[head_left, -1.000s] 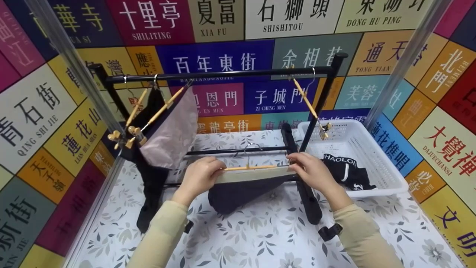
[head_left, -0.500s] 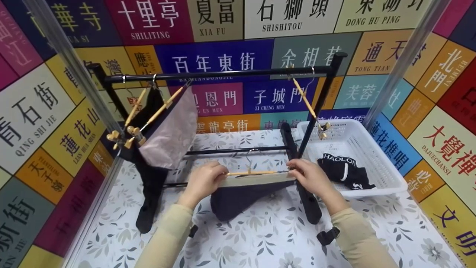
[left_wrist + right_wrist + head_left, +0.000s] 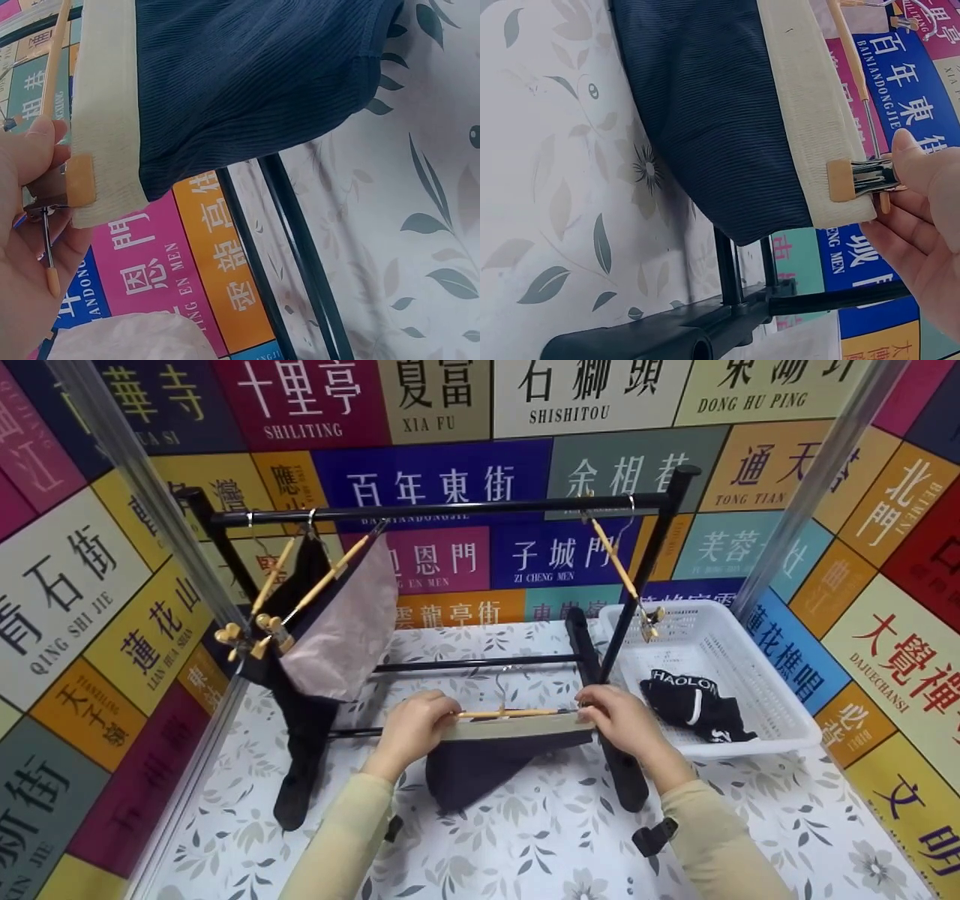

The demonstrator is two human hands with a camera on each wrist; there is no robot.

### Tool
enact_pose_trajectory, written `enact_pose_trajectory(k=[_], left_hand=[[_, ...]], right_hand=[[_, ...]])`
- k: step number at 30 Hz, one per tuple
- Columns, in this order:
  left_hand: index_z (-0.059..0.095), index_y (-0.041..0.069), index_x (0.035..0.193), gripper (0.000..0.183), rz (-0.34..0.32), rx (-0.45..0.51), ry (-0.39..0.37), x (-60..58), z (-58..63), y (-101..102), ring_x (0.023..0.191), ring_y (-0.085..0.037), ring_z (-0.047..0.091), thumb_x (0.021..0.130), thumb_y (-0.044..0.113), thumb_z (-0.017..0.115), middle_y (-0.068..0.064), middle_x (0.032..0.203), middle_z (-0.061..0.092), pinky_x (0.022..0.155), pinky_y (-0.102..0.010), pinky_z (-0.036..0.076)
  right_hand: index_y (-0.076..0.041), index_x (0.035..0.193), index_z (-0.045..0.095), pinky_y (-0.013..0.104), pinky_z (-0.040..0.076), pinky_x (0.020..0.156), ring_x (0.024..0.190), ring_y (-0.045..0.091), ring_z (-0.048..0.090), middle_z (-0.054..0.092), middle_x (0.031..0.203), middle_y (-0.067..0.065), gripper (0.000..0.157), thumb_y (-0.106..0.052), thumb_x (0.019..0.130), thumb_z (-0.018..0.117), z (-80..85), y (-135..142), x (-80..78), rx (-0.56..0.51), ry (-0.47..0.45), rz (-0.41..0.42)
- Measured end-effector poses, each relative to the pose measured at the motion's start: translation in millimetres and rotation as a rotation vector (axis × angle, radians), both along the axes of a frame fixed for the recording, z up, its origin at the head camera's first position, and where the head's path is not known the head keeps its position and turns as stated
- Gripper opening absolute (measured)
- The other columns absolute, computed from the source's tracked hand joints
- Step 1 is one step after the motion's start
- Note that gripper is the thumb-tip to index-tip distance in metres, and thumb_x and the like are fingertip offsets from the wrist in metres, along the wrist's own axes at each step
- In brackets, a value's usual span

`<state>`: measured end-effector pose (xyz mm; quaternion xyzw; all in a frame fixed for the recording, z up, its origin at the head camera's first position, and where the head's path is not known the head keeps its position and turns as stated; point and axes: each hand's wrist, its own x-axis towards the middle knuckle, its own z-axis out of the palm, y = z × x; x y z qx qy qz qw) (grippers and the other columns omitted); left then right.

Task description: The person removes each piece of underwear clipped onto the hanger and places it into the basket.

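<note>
Between my two hands stretches a clip hanger (image 3: 540, 712) bearing navy ribbed underpants (image 3: 480, 772) with a beige waistband (image 3: 517, 727). My left hand (image 3: 414, 724) grips the hanger's left end; in the left wrist view its clip (image 3: 81, 180) sits over the waistband's corner. At the opposite end, my right hand (image 3: 624, 718) pinches the other clip (image 3: 841, 181) between thumb and fingers, and its pad lies flat on the waistband. The underpants hang down over the floral table, lower at the left. Up in the middle rises the hanger's metal hook (image 3: 501, 681).
Behind my hands stands a black garment rack (image 3: 465, 512). From its left end hang a pink garment (image 3: 341, 626) and a black one (image 3: 309, 561); a bare clip hanger (image 3: 613, 556) hangs at the right. A white basket (image 3: 780, 701) holds black clothing (image 3: 694, 709).
Both hands have come slightly down and nearer with the hanger and underpants. The underpants' right side now hangs a little lower. The rack and basket have stayed put.
</note>
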<state>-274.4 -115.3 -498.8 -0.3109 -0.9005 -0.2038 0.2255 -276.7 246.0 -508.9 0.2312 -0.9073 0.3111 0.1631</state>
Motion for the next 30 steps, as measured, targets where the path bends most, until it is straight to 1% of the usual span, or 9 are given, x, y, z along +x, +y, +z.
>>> enact_pose_trajectory(k=[3,8,13,21,25,30], left_hand=[[0.073,0.017,0.092,0.014,0.001,0.005,-0.001,-1.4,0.3,0.0,0.076,-0.019,0.064,0.083,0.007,0.076,0.004,0.084,0.066,0.066,-0.038,0.053],[0.073,0.017,0.093,0.014,-0.006,0.015,-0.007,-3.1,1.4,-0.3,0.077,-0.02,0.065,0.083,0.007,0.075,0.003,0.085,0.066,0.067,-0.038,0.053],[0.073,0.016,0.093,0.013,-0.011,0.016,-0.006,-3.5,2.1,-0.5,0.077,-0.021,0.065,0.083,0.007,0.075,0.002,0.085,0.066,0.068,-0.038,0.053],[0.073,0.016,0.093,0.012,-0.022,0.018,0.012,-4.3,5.1,0.8,0.078,-0.021,0.065,0.084,0.007,0.075,0.002,0.086,0.066,0.066,-0.04,0.053],[0.073,0.016,0.093,0.013,-0.018,0.016,0.015,-4.6,5.4,1.5,0.077,-0.022,0.065,0.084,0.007,0.075,0.002,0.085,0.066,0.065,-0.039,0.053],[0.073,0.016,0.091,0.014,-0.024,0.033,0.044,-5.3,4.8,2.2,0.079,-0.021,0.065,0.082,0.006,0.076,0.002,0.085,0.066,0.068,-0.039,0.053]], right_hand=[[-0.007,0.105,0.069,0.046,0.05,0.085,0.089,0.027,0.067,0.07,0.099,0.007,0.017,-0.007,0.088,0.073,1.4,-0.8,-1.1,-0.008,0.001,-0.009],[-0.007,0.102,0.07,0.047,0.051,0.082,0.084,0.027,0.067,0.071,0.095,0.007,0.016,-0.007,0.087,0.075,5.2,-1.1,-3.0,0.013,0.055,-0.011],[-0.009,0.098,0.071,0.047,0.051,0.081,0.085,0.028,0.067,0.072,0.093,0.006,0.014,-0.007,0.085,0.076,9.6,-1.8,-3.9,0.017,0.085,-0.013],[-0.011,0.094,0.071,0.046,0.052,0.081,0.085,0.028,0.068,0.072,0.093,0.004,0.009,-0.013,0.087,0.075,13.0,-1.6,-4.5,0.023,0.09,-0.028],[-0.012,0.094,0.072,0.046,0.052,0.081,0.085,0.028,0.068,0.073,0.093,0.004,0.008,-0.015,0.087,0.075,14.4,-1.2,-5.3,0.03,0.073,-0.042],[-0.013,0.093,0.072,0.047,0.052,0.079,0.084,0.028,0.068,0.073,0.092,0.003,0.007,-0.016,0.087,0.075,17.5,-0.5,-5.2,0.038,0.066,-0.055]])
